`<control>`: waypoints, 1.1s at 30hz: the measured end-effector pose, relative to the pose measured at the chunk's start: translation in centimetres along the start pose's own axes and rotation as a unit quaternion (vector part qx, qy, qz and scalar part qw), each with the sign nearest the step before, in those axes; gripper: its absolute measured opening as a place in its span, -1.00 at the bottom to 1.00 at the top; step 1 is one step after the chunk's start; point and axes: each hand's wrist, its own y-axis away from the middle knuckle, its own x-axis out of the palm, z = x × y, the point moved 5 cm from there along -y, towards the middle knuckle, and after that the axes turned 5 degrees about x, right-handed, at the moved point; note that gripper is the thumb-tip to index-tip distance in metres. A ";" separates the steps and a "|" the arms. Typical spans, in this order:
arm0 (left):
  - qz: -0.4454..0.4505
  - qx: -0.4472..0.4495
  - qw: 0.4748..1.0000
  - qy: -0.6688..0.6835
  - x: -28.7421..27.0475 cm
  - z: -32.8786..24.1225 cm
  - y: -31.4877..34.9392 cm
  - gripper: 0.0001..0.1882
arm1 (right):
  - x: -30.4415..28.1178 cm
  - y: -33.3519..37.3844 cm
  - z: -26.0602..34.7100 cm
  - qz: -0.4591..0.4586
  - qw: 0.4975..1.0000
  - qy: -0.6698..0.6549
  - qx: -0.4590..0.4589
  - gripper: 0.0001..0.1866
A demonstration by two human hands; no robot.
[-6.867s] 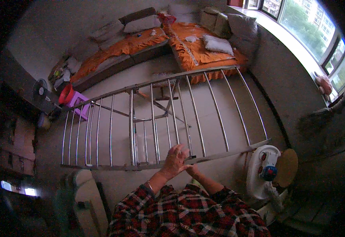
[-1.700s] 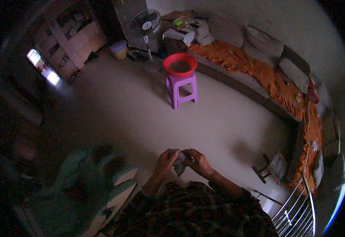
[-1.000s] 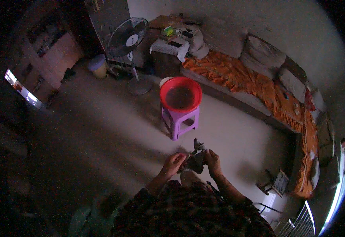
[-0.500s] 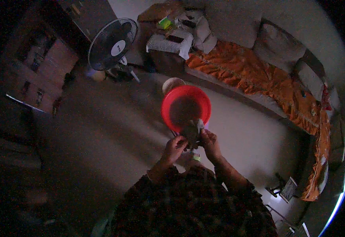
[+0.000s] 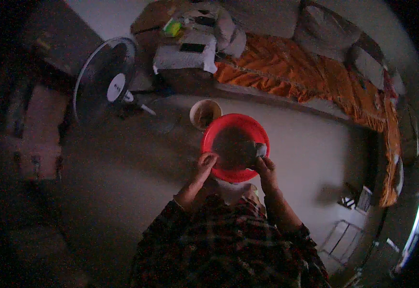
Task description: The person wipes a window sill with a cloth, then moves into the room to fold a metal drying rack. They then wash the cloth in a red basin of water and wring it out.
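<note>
In front of me is a round red plastic basin, its inside dark and hard to make out. My right hand is closed at the basin's right near side, pinching a limp grey-white piece that hangs over the basin; the dim light hides what kind it is. At the left near rim, my left hand has its fingers curled together. Whatever they hold, if anything, does not show.
A cream bucket stands just beyond the basin. Farther left is a pedestal fan. A sofa with an orange cover runs along the far right, beside a small cloth-topped table. A metal-framed rack stands at the lower right.
My hands have moved apart, from close together at the basin's near edge to either side of it. The grey-white piece stays at my right hand. The whole view has shifted, showing more of the bucket.
</note>
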 end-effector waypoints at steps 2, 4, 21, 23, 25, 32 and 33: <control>0.014 -0.020 0.997 0.070 -2.8 4.0 -12.2 -0.86 | 1.2 -10.5 1.6 -0.021 0.999 0.013 -0.048 -0.66; 0.034 -0.156 0.987 -0.001 -3.3 -1.2 -14.2 -0.84 | 0.1 -11.8 0.0 -0.093 0.994 -0.048 -0.002 -0.66; 0.118 -0.203 0.961 -0.143 -6.9 -1.7 -18.1 -0.75 | 2.0 -4.5 -8.9 -0.087 0.949 0.271 0.134 -0.72; 0.105 -0.201 0.963 -0.144 -7.0 -1.8 -18.8 -0.75 | -0.3 -3.4 -14.0 -0.061 0.920 0.371 0.110 -0.73; 0.137 -0.203 0.955 -0.168 -3.9 -3.2 -22.1 -0.75 | -4.8 -2.1 -25.0 -0.068 0.885 0.459 0.032 -0.74; 0.143 0.070 0.966 -0.205 -4.9 4.2 -37.6 -0.72 | -2.2 -1.5 -16.9 -0.182 0.926 0.286 0.165 -0.71; 0.176 0.043 0.964 -0.195 -4.5 4.2 -40.1 -0.68 | -2.1 -1.4 -17.0 -0.222 0.929 0.210 0.206 -0.69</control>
